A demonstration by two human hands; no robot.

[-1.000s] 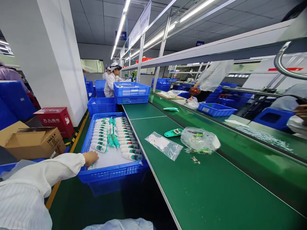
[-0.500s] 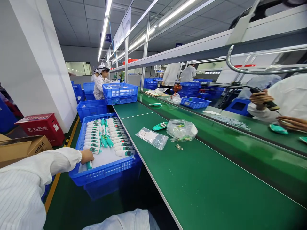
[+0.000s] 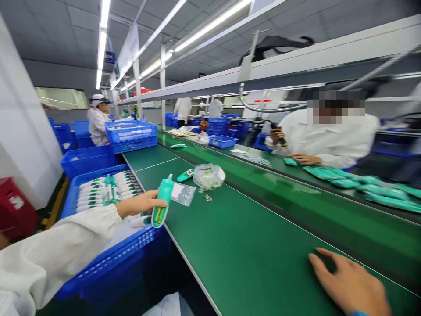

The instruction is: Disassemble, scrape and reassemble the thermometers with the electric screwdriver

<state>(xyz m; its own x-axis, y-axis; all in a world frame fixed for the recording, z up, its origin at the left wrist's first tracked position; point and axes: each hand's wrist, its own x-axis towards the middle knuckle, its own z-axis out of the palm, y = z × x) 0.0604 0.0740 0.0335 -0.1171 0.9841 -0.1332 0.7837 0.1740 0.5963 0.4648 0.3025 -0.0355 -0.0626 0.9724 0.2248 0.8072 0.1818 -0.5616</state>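
My left hand is closed round a green-and-white handheld device, a slim casing with a pointed nozzle tip upward and an opening showing yellowish parts near its lower end. It holds the device above the edge between the blue crate and the green work surface. Rows of similar white-and-green devices lie in that crate. At lower right, my right hand is over the green surface, slightly blurred, thumb and forefinger apart, with nothing visible in it.
On the work surface lie a green device, a clear bag of small parts, a flat bag and loose bits. Across the belt, a co-worker holds a tool near several green casings. Stacked crates stand farther back.
My left hand has lifted a device out of the crate and brought it rightward to the table edge. My right hand has come into view. The camera has turned right.
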